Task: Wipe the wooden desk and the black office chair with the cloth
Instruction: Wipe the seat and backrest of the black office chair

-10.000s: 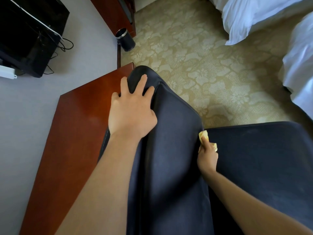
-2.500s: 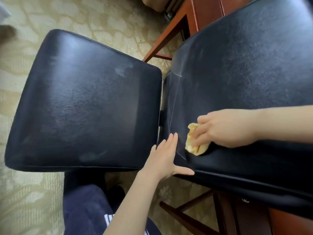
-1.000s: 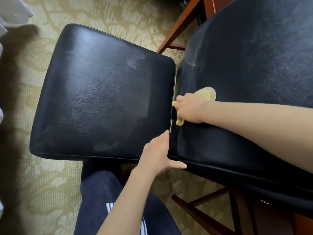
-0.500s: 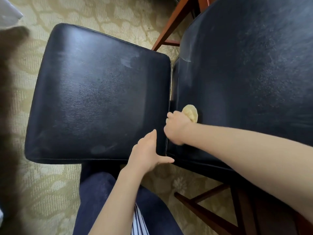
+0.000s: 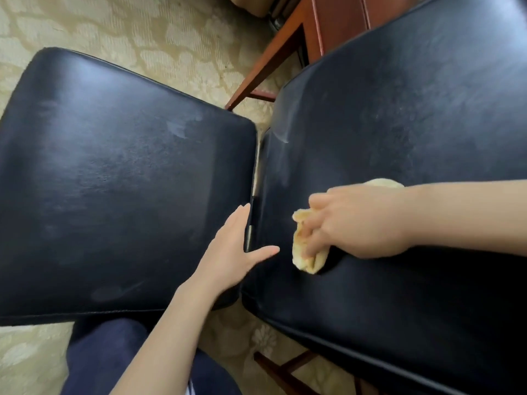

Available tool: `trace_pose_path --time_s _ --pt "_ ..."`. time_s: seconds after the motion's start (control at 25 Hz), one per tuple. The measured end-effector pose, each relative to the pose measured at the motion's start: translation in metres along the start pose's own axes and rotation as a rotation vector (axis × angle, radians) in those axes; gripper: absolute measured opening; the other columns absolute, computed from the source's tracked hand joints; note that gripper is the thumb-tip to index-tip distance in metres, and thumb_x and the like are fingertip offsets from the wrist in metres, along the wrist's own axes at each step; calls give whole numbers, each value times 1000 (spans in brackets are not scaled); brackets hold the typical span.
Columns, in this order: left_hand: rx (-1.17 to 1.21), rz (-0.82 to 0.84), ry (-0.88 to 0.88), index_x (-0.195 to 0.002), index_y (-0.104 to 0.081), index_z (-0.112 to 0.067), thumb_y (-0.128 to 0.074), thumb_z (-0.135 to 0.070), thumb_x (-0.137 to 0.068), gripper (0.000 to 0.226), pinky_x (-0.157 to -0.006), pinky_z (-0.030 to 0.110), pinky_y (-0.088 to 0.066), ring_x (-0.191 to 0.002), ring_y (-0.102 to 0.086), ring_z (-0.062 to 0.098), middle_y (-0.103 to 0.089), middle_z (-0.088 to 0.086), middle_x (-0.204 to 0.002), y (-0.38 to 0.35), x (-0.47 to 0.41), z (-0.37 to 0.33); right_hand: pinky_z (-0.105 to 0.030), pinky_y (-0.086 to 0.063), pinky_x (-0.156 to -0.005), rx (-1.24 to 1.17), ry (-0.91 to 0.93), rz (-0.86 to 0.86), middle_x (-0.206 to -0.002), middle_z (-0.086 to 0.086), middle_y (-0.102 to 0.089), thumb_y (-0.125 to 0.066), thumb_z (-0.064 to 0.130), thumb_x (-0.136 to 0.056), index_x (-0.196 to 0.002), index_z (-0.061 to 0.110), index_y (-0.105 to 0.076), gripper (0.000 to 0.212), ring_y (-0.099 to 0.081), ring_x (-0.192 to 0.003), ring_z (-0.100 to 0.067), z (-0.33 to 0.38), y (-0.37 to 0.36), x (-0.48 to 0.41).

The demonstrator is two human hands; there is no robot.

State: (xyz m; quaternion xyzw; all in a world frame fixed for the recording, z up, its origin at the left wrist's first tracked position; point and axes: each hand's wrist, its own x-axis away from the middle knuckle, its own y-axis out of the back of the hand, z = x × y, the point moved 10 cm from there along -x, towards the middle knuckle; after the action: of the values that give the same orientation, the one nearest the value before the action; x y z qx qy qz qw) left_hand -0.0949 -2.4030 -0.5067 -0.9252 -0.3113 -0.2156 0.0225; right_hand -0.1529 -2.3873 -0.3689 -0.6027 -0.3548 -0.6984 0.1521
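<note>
The black office chair fills the view: its seat cushion (image 5: 114, 181) lies at the left and its backrest (image 5: 399, 109) at the right, with a narrow gap between them. My right hand (image 5: 356, 220) grips a bunched yellow cloth (image 5: 303, 249) and presses it against the lower backrest. My left hand (image 5: 233, 252) rests flat with straight fingers at the gap, thumb spread onto the backrest edge. Part of the wooden desk (image 5: 339, 21) shows at the top behind the chair.
Patterned beige carpet (image 5: 142, 29) surrounds the chair. A wooden desk leg (image 5: 265, 72) slants down beside the backrest. My knee in dark trousers (image 5: 114, 357) is under the seat's near edge. Wooden chair rails (image 5: 285, 372) show at the bottom.
My right hand has moved the cloth from the gap rightward and down across the backrest. My left hand stays at the gap. The view has shifted slightly.
</note>
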Motion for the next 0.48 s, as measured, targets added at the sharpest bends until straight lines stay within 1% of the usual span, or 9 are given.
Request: trace_pose_path --time_s 0.08,0.16,0.2,0.28,0.36,0.48 --pt "96 46 -22 -152 -5 -31 -66 -65 -65 111 -116 27 -10 -144 -2 2 -2 -15 -159 -11 -25 -19 -27 -36 -84 47 -116 -57 -135 17 -40 -37 15 -92 -135 49 -34 55 -21 -88 -12 -48 12 5" --pt "171 103 -19 -152 2 -30 -67 -71 -52 128 -118 29 -7 -143 6 -1 6 -16 -158 -18 -50 -33 -28 -36 -82 98 -226 -106 -136 12 -41 -37 13 -91 -135 48 -34 56 -22 -88 -13 -97 26 4" --pt "178 139 -6 -151 7 -31 -72 -71 -49 135 -117 30 -5 -142 11 -1 12 -16 -158 -21 -60 -37 -29 -35 -81 120 -278 -129 -136 9 -41 -37 13 -91 -136 47 -35 57 -24 -89 -14 -121 34 3" --pt "123 218 36 -148 18 -34 -78 -66 -47 143 -119 38 -5 -142 17 2 23 -15 -155 -29 -74 -37 -33 -38 -83 158 -381 -180 -136 3 -43 -38 10 -91 -137 45 -36 57 -33 -95 -18 -167 50 -2" --pt "87 278 85 -144 26 -33 -80 -62 -49 145 -119 44 -7 -143 16 7 28 -14 -153 -36 -80 -31 -36 -39 -82 193 -470 -218 -134 -3 -46 -39 7 -91 -136 40 -41 55 -36 -99 -22 -206 63 -12" --pt "113 332 147 -142 29 -35 -80 -63 -44 149 -119 43 -11 -146 8 12 26 -14 -154 -45 -82 -20 -35 -31 -76 214 -589 -233 -127 -7 -50 -50 11 -91 -130 25 -51 41 -37 -106 -27 -236 74 -41"
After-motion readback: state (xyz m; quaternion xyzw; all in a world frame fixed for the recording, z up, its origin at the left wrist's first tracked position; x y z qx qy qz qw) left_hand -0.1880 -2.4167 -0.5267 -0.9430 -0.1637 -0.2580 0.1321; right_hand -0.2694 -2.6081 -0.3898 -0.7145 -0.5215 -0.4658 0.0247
